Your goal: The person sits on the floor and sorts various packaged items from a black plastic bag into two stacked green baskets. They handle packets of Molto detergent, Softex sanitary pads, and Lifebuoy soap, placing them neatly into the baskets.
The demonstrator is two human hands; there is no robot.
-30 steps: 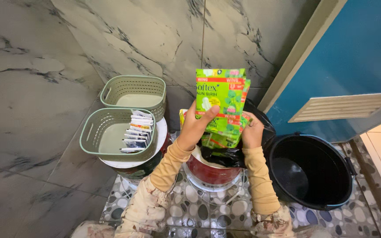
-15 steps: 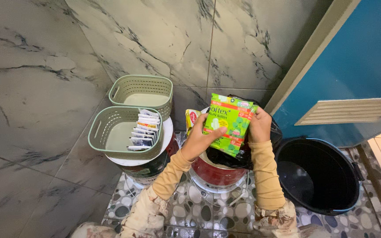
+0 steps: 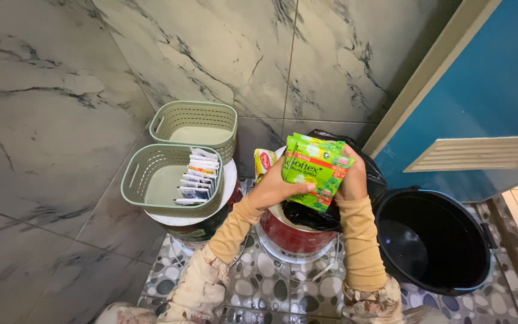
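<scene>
So the person is mid-sort here: both hands are on a stack of green flat packs (image 3: 317,171), held up over the black bag (image 3: 307,215) that lines the red bucket (image 3: 292,237) in the middle. Looks like the lifting-out step, with the packs not set down anywhere yet.

Going left to right: on the left there are two pale green slotted baskets sitting on a white lid on top of a bucket. The near basket (image 3: 145,192) has a row of small white sachets (image 3: 194,177) standing on edge along its right side, rest of it bare. The far basket (image 3: 194,120) looks to have nothing in it, as far as can be seen.

Then the left hand (image 3: 274,189), grip closed on the left edge of the green packs with the thumb across the front. A yellow and red pack (image 3: 262,161) pokes out just behind that hand. The right hand (image 3: 350,180) clamps the packs' right edge, fingers mostly hidden behind them.

On the right, a black bucket (image 3: 433,240) sits on the pebble floor by the blue door; nothing visible inside.

Next move probably calls for keeping the stack squared while carrying it left to a basket.
</scene>
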